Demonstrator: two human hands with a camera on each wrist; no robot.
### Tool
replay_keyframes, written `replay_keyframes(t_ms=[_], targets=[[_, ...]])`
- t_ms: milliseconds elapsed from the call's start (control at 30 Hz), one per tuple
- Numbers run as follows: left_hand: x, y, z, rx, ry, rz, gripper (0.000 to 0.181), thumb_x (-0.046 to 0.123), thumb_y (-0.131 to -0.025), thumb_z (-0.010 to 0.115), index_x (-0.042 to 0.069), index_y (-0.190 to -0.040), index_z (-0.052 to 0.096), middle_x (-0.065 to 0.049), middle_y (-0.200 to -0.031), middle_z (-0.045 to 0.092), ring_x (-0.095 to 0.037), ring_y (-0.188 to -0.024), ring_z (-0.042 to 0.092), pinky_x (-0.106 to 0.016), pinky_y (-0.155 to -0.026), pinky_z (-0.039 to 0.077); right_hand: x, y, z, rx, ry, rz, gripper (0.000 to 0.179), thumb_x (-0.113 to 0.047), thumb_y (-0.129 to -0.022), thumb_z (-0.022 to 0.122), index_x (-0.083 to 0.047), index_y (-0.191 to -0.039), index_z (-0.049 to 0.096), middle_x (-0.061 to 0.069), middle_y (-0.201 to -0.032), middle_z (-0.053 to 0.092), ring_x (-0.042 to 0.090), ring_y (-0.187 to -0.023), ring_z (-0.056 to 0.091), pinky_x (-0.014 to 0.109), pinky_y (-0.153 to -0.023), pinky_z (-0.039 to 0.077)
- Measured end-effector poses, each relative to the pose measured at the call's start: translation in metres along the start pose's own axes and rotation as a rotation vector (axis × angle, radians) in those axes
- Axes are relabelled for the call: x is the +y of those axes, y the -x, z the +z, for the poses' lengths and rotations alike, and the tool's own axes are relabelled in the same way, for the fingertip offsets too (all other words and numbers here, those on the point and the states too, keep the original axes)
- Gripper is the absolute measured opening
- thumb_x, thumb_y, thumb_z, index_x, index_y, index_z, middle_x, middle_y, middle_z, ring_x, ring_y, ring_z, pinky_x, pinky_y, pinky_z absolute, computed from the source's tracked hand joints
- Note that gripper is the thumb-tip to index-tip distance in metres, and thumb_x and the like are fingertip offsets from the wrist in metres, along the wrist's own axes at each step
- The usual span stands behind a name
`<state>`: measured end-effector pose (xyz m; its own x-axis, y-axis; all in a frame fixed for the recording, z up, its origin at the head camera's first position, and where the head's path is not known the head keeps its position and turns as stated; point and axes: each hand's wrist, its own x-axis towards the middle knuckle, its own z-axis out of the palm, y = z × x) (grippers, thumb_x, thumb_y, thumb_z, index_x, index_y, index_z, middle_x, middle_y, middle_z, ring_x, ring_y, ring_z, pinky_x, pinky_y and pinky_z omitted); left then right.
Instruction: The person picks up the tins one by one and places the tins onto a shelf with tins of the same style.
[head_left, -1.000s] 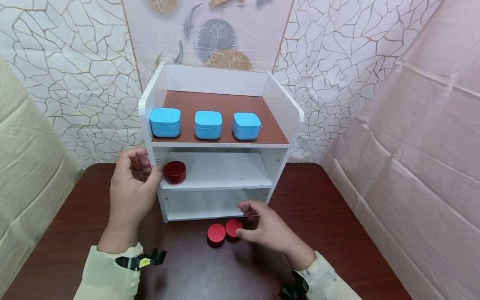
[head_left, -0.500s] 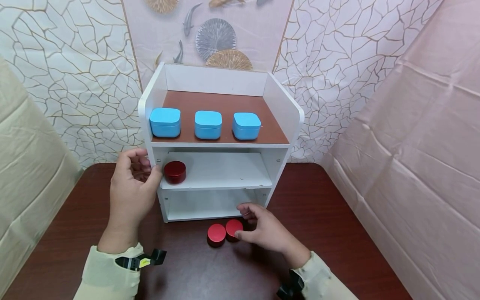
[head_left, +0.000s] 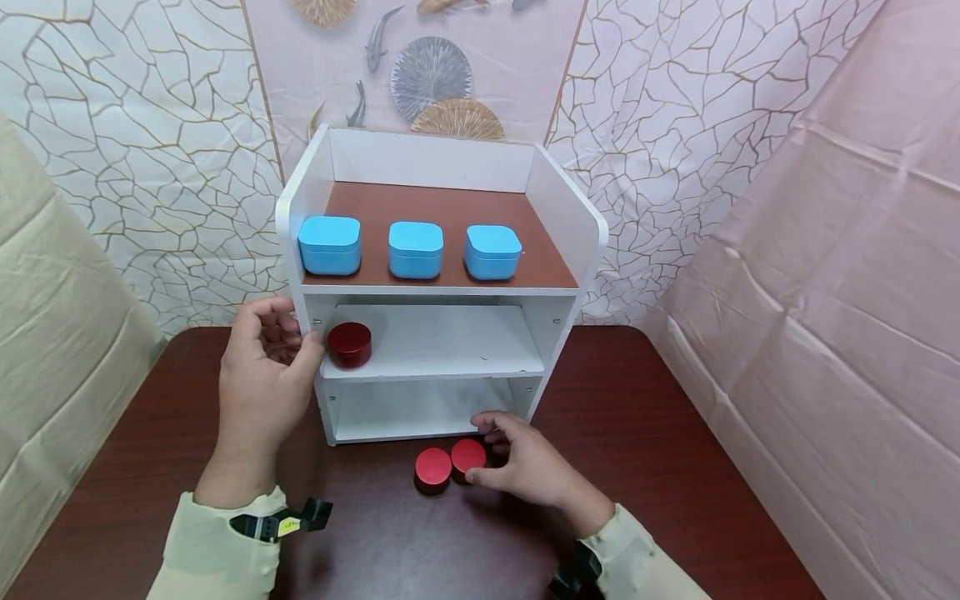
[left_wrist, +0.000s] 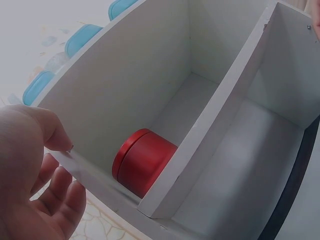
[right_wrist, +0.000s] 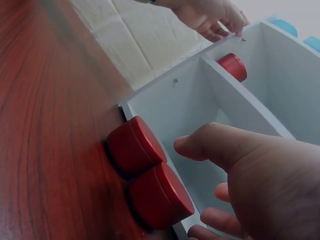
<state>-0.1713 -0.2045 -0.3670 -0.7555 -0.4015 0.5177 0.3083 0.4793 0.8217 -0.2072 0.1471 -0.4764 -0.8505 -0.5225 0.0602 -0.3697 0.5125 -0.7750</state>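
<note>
Right hand (head_left: 532, 467) has its fingers loosely curved, gripping nothing. Nearest red tin (head_left: 468, 455) sits right by the thumb tip; honestly can't tell if they touch. The second tin (head_left: 433, 469) is just beside it, also on the table (head_left: 375, 542). Left hand (head_left: 266, 375) pinches the white shelf unit's (head_left: 566, 217) side. Third tin (head_left: 349, 345) is on the middle shelf, so I'd call it one shelved, two not.
</note>
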Motion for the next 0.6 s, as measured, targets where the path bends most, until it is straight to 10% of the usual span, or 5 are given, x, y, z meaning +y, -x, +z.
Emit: replay_keyframes(t_ms=[600], targets=[[0.001, 0.001, 0.0, -0.008, -0.007, -0.015, 0.045, 0.014, -0.104, 0.073, 0.011, -0.147, 0.057, 0.005, -0.113, 0.056, -0.013, -0.103, 0.056, -0.013, -0.082, 0.048, 0.014, 0.001, 0.008, 0.003, -0.046, -0.025, 0.073, -0.023, -0.085, 0.099, -0.001, -0.146, 0.065, 0.015, -0.137, 0.068, 0.026, -0.12, 0.069, 0.049, -0.106, 0.063]])
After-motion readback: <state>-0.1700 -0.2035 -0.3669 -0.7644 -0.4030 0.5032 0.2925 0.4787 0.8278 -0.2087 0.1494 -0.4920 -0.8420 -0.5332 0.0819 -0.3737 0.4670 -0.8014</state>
